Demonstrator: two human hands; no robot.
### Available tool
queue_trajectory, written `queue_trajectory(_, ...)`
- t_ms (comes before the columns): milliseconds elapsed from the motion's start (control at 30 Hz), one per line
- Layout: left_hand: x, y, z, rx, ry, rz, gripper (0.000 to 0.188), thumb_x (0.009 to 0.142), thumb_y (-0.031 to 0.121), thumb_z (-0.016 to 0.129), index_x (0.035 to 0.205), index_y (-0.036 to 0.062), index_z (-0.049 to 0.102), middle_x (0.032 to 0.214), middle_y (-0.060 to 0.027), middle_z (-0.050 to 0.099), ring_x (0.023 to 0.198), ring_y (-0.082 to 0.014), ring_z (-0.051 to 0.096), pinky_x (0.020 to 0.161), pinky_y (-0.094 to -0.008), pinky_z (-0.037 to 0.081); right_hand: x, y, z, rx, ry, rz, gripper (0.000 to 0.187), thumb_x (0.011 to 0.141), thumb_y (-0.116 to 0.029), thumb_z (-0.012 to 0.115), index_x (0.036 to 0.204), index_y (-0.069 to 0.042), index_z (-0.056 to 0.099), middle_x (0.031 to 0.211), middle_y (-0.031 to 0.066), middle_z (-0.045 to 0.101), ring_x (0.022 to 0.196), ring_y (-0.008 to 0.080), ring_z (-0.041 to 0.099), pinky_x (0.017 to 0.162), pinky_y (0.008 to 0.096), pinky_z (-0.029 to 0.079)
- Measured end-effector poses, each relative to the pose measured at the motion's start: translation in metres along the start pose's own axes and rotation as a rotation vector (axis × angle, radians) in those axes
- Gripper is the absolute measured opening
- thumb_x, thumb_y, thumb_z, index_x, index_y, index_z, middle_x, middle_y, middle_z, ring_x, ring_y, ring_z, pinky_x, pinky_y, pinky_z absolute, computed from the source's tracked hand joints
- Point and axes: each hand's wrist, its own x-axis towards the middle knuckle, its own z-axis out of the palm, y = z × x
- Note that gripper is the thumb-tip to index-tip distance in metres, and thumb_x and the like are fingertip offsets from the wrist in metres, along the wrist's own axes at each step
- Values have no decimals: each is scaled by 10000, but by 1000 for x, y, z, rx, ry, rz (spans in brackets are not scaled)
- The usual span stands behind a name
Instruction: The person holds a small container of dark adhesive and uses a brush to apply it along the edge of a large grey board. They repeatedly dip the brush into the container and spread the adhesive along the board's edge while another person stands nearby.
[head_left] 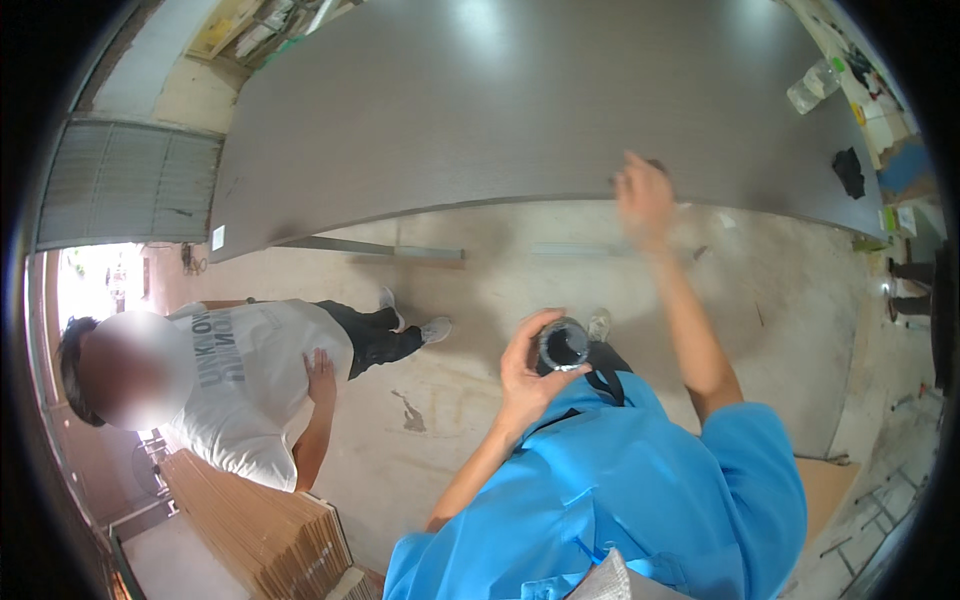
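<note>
My left hand (527, 372) is wrapped round a dark, round, open-topped container (564, 346) with a shiny rim, held in front of my waist. Its opening faces up and the inside looks black. My right hand (645, 203) is stretched forward at the near edge of the large grey-brown table (440, 130), slightly blurred. Its fingers are bent together, and small dark bits of something show beside the fingertips. What that thing is I cannot make out.
A clear bottle with a green cap (815, 86) and a black cloth-like item (848, 172) lie on the table's right side. At left stands a person in a white T-shirt (265, 370). Flat cardboard (265, 525) is stacked at lower left. Metal frames (880, 510) stand at lower right.
</note>
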Motion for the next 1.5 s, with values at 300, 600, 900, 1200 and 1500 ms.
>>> queue_trajectory(300, -27, -1, -93, 22, 145, -30, 816, 722, -18, 970, 1439, 35, 584, 1476, -119, 560, 1318, -235, 605, 1133, -391, 517, 19, -213, 133, 171, -31, -348, 113, 975, -154, 684, 1062, -86, 659, 1383, 141, 698, 1192, 304, 705, 1009, 438, 583)
queue_trajectory(600, -13, -12, -116, 25, 44, -27, 789, 736, -33, 958, 1432, 29, 593, 1465, -116, 567, 1309, -232, 614, 1131, -381, 515, 19, -72, 46, -106, 46, -568, 155, 924, -205, 752, 1011, -142, 639, 1401, 86, 707, 1086, 265, 750, 903, 360, 643)
queue_trajectory(900, -6, -23, -118, 81, -58, -51, 821, 708, -31, 978, 1432, 29, 594, 1464, -112, 572, 1336, -232, 598, 1143, -381, 509, 4, -38, 42, -82, 147, -377, 206, 891, -199, 775, 1032, -175, 626, 1414, 59, 698, 964, 250, 745, 779, 341, 623)
queue_trajectory(1200, -13, -16, -125, 157, 21, -65, 828, 702, 8, 993, 1427, 35, 596, 1448, -111, 592, 1320, -227, 590, 1136, -377, 495, 27, -212, 142, 130, 200, -512, 135, 957, -202, 700, 1021, -122, 612, 1304, 121, 727, 1000, 235, 759, 787, 338, 635)
queue_trajectory(1500, -6, -24, -119, 46, -37, -72, 822, 707, -48, 969, 1434, 33, 593, 1478, -110, 564, 1332, -232, 595, 1143, -379, 504, 12, -38, 35, -79, 92, -478, 209, 910, -196, 775, 1032, -158, 610, 1366, 71, 719, 1021, 267, 771, 872, 362, 656)
